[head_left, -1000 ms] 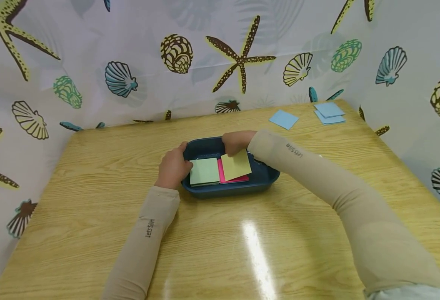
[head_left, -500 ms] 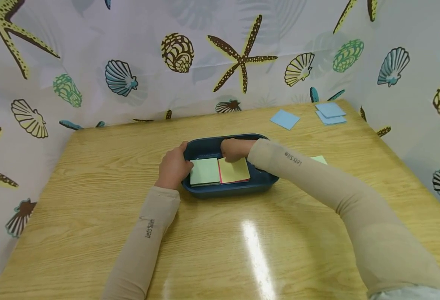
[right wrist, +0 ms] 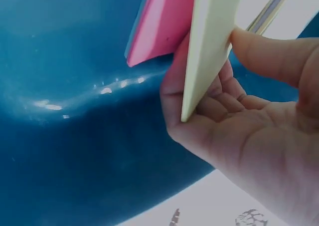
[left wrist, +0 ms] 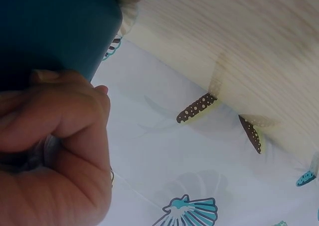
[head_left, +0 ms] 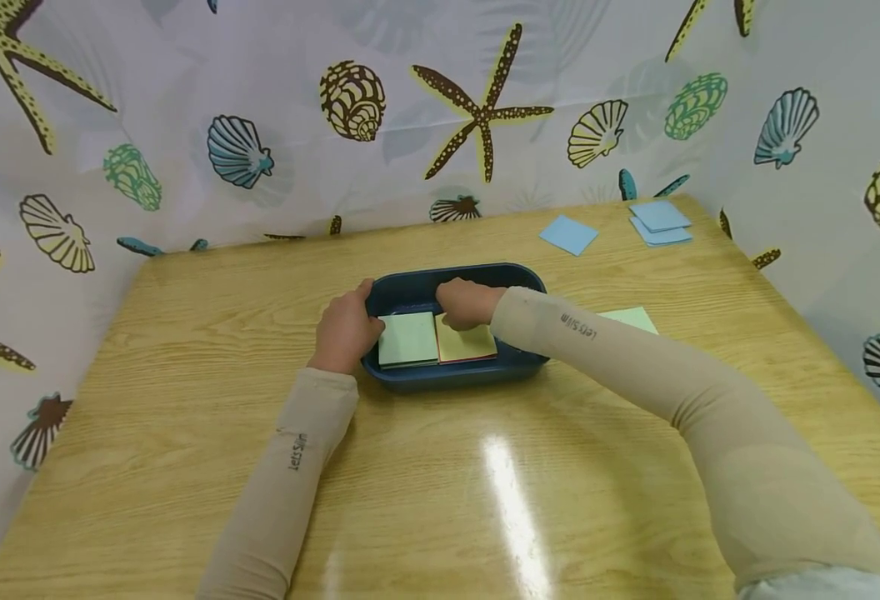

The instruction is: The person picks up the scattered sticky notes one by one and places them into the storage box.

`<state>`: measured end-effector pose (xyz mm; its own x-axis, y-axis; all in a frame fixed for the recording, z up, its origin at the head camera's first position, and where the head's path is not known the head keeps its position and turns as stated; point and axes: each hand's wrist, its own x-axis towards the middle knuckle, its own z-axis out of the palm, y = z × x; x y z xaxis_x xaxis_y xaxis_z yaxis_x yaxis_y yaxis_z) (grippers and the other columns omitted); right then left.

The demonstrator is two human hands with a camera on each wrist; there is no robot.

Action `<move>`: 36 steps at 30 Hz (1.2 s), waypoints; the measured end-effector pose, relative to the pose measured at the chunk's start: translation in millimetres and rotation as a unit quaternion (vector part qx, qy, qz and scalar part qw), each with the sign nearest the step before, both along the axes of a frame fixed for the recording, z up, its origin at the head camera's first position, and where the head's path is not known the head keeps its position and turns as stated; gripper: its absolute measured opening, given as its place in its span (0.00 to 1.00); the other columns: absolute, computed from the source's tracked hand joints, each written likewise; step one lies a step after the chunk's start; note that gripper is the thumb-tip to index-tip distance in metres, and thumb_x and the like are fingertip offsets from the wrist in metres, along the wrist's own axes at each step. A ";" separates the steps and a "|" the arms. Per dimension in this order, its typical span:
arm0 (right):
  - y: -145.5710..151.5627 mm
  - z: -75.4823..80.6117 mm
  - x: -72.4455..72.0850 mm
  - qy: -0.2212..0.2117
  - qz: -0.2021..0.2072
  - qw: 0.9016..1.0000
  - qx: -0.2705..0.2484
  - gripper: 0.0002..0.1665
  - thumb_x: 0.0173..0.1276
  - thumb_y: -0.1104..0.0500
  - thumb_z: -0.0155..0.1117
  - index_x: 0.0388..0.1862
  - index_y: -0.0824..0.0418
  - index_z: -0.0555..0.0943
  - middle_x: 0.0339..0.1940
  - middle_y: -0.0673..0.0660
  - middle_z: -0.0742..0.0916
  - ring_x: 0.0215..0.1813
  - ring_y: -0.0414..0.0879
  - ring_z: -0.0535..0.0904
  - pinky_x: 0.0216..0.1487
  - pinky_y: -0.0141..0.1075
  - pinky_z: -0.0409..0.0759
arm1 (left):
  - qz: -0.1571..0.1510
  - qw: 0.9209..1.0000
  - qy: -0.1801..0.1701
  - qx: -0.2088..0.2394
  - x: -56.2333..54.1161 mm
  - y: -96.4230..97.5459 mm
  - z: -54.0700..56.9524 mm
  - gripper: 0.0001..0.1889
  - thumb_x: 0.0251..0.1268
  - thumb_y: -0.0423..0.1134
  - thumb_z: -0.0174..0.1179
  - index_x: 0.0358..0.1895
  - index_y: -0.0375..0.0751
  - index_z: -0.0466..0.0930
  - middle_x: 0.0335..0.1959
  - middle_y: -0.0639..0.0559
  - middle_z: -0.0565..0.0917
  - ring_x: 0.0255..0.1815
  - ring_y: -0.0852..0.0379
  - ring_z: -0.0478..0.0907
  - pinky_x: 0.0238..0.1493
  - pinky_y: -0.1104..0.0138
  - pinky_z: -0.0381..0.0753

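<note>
A dark blue plastic tub [head_left: 455, 379] sits mid-table, and my left hand [head_left: 345, 331] grips its left rim, thumb inside. That hand's curled fingers [left wrist: 55, 121] press on the tub wall in the left wrist view. Inside the tub, a pale green sticky note pad [head_left: 407, 340] lies at the left. Beside it is a yellow sticky note pad [head_left: 466, 343], pinched between the thumb and fingers of my right hand [head_left: 472, 303]. The right wrist view shows a pink sticky note pad [right wrist: 162, 26] next to the yellow one; in the head view only its edge shows underneath.
A single blue note pad [head_left: 569, 235] and two stacked blue note pads [head_left: 660, 218] lie at the table's back right. Part of a pale green note pad [head_left: 635, 319] shows behind the right sleeve. A shell-print curtain [head_left: 387, 200] borders the table [head_left: 207, 333].
The yellow pad, skewed over the pink one before, has come down square on it. My right hand moved slightly left, its forearm lower, uncovering the green pad behind. My left hand stayed on the rim.
</note>
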<state>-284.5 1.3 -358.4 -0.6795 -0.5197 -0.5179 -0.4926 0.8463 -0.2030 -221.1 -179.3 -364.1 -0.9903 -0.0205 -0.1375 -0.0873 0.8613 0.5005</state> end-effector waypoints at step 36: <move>106.6 91.7 11.1 0.160 -0.128 0.946 -0.251 0.12 0.72 0.61 0.57 0.43 0.70 0.81 0.39 0.64 0.84 0.38 0.55 0.79 0.44 0.46 0.75 | -0.014 0.999 0.029 -0.014 -0.7 1.7 -2.7 0.34 0.59 0.30 0.56 0.72 0.37 0.62 0.12 0.48 0.69 0.14 0.56 0.58 0.16 0.66 0.58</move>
